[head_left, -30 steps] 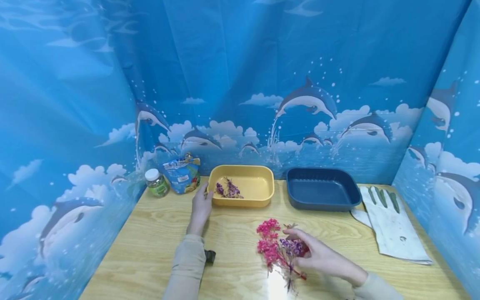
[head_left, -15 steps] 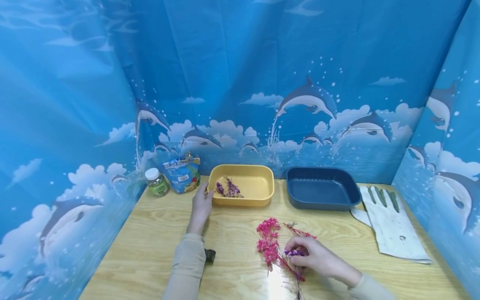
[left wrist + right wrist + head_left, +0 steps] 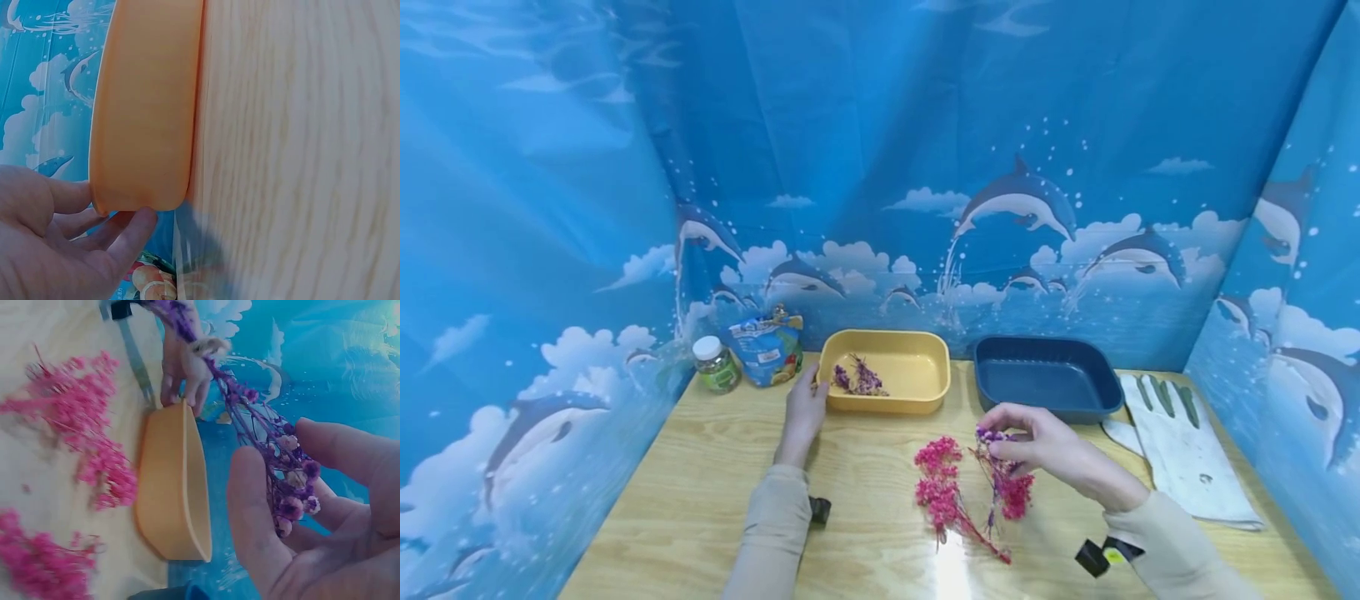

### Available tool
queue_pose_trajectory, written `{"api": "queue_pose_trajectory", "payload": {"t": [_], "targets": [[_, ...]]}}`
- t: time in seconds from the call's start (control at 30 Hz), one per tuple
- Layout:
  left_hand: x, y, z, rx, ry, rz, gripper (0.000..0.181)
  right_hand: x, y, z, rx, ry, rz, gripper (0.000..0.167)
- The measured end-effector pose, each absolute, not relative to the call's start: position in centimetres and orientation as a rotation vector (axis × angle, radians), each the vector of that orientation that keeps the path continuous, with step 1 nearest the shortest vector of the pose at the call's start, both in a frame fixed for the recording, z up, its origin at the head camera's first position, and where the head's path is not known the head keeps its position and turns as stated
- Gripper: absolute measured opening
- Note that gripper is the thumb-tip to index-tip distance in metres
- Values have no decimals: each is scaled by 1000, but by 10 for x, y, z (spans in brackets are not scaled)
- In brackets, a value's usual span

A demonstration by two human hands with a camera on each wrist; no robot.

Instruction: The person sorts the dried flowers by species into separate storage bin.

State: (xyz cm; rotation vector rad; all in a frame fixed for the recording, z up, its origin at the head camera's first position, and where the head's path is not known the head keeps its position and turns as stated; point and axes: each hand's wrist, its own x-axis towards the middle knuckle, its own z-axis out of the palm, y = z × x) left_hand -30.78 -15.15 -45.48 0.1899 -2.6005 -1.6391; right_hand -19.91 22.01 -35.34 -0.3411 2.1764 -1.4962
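Observation:
My right hand (image 3: 1051, 448) pinches the flower end of a purple dried bunch (image 3: 997, 479), lifted above the table; the right wrist view shows the purple bunch (image 3: 275, 450) between thumb and fingers, its stems tied with twine. Pink dried flowers (image 3: 937, 483) lie to its left, and more pink flowers (image 3: 1017, 497) lie below it. My left hand (image 3: 803, 412) grips the left end of the yellow tray (image 3: 883, 405), thumb and fingers on its rim and wall in the left wrist view (image 3: 140, 125). Purple sprigs (image 3: 863, 380) lie inside that tray.
A dark blue tray (image 3: 1047, 408) stands right of the yellow one, behind my right hand. White gloves with green fingertips (image 3: 1191, 458) lie at the right. At the back left are a green-labelled jar (image 3: 717, 367) and a blue snack pouch (image 3: 767, 350).
My right hand has closed on the purple bunch and raised it off the pink flowers, moving toward the blue tray. The left hand stays on the yellow tray.

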Motion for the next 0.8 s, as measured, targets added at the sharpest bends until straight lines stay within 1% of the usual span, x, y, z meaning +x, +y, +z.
{"api": "queue_pose_trajectory", "payload": {"t": [0.2,0.33,0.63,0.8], "targets": [[-309,-154,-452,174,-2590,-1613,55,-237,200,-337,-293,2271,-1478,34],[-311,-152,-452,177,-2593,-1601,54,-264,186,-333,-253,2309,-1484,34],[-308,-150,-451,206,-2579,-1626,54,-317,153,-338,-206,2290,-1601,38],[-306,-149,-453,200,-2569,-1625,54,-339,137,-346,-159,2420,-1631,37]]}}
